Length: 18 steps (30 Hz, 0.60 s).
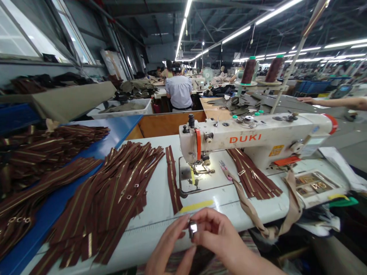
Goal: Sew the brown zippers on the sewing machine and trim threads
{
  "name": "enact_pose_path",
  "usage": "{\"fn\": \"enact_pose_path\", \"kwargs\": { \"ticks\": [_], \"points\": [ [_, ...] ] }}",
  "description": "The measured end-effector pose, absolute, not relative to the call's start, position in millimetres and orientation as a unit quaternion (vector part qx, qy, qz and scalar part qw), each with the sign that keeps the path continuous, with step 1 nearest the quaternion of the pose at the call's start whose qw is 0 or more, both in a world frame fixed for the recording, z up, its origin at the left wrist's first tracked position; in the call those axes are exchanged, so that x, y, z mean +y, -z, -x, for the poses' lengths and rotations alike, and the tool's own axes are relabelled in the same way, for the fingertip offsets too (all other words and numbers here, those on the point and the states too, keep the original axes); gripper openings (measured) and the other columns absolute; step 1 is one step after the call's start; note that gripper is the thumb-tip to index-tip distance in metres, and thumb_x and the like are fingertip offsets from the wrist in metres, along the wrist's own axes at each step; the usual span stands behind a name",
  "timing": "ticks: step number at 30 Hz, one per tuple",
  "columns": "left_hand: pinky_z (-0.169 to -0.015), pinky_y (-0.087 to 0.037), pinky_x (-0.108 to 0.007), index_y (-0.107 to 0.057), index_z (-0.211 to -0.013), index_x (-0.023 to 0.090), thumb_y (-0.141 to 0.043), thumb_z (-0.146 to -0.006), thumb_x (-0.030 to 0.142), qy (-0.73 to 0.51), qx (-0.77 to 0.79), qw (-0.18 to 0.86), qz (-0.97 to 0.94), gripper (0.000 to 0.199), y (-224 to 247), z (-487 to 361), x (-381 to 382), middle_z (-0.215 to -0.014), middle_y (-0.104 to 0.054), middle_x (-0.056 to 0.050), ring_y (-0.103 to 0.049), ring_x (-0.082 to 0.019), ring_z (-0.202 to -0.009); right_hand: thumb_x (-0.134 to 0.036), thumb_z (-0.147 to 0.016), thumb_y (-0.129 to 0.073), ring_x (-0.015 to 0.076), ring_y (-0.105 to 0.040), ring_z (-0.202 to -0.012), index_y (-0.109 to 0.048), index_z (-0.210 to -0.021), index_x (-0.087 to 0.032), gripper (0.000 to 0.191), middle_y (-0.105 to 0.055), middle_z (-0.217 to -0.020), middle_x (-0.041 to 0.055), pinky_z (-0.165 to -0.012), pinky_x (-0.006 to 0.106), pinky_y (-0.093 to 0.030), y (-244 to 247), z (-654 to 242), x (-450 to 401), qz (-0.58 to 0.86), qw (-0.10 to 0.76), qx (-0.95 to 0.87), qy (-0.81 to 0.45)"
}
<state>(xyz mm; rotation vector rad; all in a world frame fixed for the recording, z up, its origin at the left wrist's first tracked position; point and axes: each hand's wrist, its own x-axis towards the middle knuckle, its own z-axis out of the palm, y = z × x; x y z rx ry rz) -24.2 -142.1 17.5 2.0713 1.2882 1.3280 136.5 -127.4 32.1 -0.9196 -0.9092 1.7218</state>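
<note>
Near the table's front edge, my right hand pinches a small shiny metal piece. My left hand is at its left side, fingers curved and thumb apart, with the fingertips by the piece; whether they grip it is hard to tell. Just beyond my hands, a single brown zipper strip lies left of the needle plate of the white sewing machine. A large pile of brown zippers spreads over the table to the left. A smaller bundle of zippers lies under the machine arm.
Pink-handled snips and a beige strap lie right of the needle. A tray of metal parts is at the right. More zippers cover a blue surface. A person sits ahead; another person's arm reaches in from the right.
</note>
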Motion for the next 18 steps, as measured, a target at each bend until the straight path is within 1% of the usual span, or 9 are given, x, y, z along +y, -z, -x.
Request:
{"fn": "enact_pose_path", "kwargs": {
  "ticks": [2, 5, 11, 14, 16, 18],
  "points": [
    [-0.086, -0.054, -0.022, -0.060, -0.121, 0.031, -0.064, -0.080, 0.020, -0.437, 0.424, 0.157, -0.778, 0.043, -18.8, 26.1, -135.6, -0.114, -0.068, -0.002, -0.067, -0.018, -0.098, -0.010, -0.059, -0.060, 0.0080, -0.049, -0.059, -0.062, -0.079, -0.017, 0.022, -0.055, -0.063, -0.0057, -0.058, 0.020, -0.038, -35.3, -138.9, -124.9, 0.389, 0.470, -0.429, -0.666],
    [-0.089, -0.053, -0.023, -0.063, -0.116, 0.030, -0.063, -0.081, 0.019, -0.425, 0.405, 0.135, -0.798, 0.037, -21.1, 26.4, -127.6, -0.111, -0.069, -0.003, -0.067, -0.017, -0.099, -0.008, -0.058, -0.050, 0.0084, -0.047, -0.061, -0.062, -0.079, -0.016, 0.025, -0.054, -0.066, -0.0049, -0.059, 0.020, -0.037, -38.2, -142.1, -121.6, 0.400, 0.457, -0.480, -0.632],
    [-0.089, -0.054, -0.026, -0.066, -0.113, 0.027, -0.061, -0.083, 0.023, -0.433, 0.421, 0.128, -0.787, 0.030, -21.1, 19.5, -123.0, -0.107, -0.069, -0.006, -0.068, -0.019, -0.095, -0.008, -0.057, -0.049, 0.0083, -0.047, -0.058, -0.061, -0.076, -0.016, 0.024, -0.053, -0.062, -0.0058, -0.056, 0.020, -0.036, -43.5, -150.8, -112.8, 0.427, 0.442, -0.502, -0.608],
    [-0.088, -0.055, -0.025, -0.068, -0.109, 0.026, -0.065, -0.080, 0.022, -0.450, 0.432, 0.136, -0.770, 0.029, -23.4, 19.6, -119.9, -0.104, -0.070, -0.004, -0.068, -0.019, -0.093, -0.009, -0.058, -0.051, 0.0086, -0.050, -0.059, -0.060, -0.079, -0.016, 0.024, -0.056, -0.065, -0.0047, -0.058, 0.021, -0.039, -48.9, -158.7, -107.8, 0.443, 0.441, -0.513, -0.589],
    [-0.086, -0.055, -0.025, -0.070, -0.104, 0.027, -0.068, -0.078, 0.024, -0.457, 0.451, 0.157, -0.750, 0.026, -27.0, 21.5, -117.5, -0.102, -0.070, -0.003, -0.068, -0.019, -0.091, -0.007, -0.060, -0.051, 0.0099, -0.053, -0.063, -0.060, -0.080, -0.017, 0.024, -0.058, -0.069, -0.0030, -0.063, 0.022, -0.042, -54.5, -165.4, -105.1, 0.468, 0.433, -0.562, -0.527],
    [-0.084, -0.056, -0.024, -0.071, -0.100, 0.027, -0.070, -0.076, 0.027, -0.464, 0.474, 0.206, -0.720, 0.024, -31.9, 23.3, -116.8, -0.102, -0.070, -0.003, -0.068, -0.019, -0.091, -0.003, -0.061, -0.050, 0.0116, -0.054, -0.068, -0.059, -0.078, -0.017, 0.023, -0.058, -0.073, -0.0012, -0.066, 0.024, -0.043, -60.1, -172.3, -103.1, 0.488, 0.418, -0.635, -0.430]
  ]
}}
